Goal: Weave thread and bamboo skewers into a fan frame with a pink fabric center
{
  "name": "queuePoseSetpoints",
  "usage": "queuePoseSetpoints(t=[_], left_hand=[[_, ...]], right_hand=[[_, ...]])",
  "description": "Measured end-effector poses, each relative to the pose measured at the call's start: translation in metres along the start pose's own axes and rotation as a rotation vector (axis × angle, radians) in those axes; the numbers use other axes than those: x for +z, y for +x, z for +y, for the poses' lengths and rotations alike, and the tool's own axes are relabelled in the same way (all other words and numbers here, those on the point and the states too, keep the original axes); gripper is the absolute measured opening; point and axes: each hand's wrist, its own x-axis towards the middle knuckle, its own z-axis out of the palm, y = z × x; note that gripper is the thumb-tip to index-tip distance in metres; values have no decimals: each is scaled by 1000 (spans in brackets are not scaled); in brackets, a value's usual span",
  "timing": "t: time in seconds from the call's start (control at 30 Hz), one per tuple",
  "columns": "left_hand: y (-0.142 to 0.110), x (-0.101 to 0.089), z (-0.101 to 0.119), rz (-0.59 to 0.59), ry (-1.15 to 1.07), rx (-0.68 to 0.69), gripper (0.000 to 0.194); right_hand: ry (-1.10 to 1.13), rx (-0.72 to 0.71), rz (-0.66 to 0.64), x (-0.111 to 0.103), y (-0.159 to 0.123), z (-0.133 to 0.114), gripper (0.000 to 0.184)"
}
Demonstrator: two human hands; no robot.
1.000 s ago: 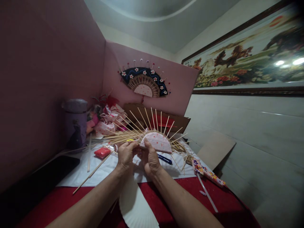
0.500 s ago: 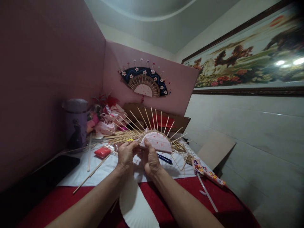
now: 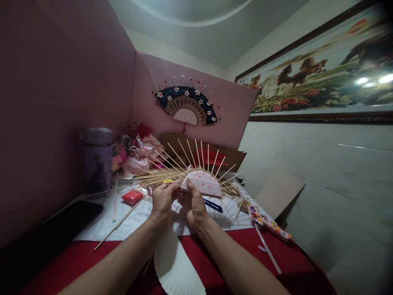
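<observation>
Both hands hold up a half-made fan [image 3: 202,183]: a pink dotted half-disc with thin bamboo sticks [image 3: 196,155] spreading out from it. My right hand [image 3: 194,207] grips the lower left edge of the pink half-disc, thumb on its face. My left hand [image 3: 162,199] pinches the bundle of sticks [image 3: 147,179] that runs off to the left of the fan. Both hands are closed.
A finished dark fan with flowers [image 3: 186,104] hangs on the pink back panel. On the white sheet lie loose sticks [image 3: 121,220], a red block [image 3: 132,197] and a blue pen [image 3: 213,205]. A purple flask [image 3: 97,159], fabric scraps [image 3: 143,153], a white paper plate [image 3: 175,266] and patterned strip [image 3: 268,223] surround them.
</observation>
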Motion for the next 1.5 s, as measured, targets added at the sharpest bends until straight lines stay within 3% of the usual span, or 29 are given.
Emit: queuePoseSetpoints(t=[1.5], left_hand=[[1,1,1,65,15,-72,9]], right_hand=[[22,38,34,-3,3,4,27]])
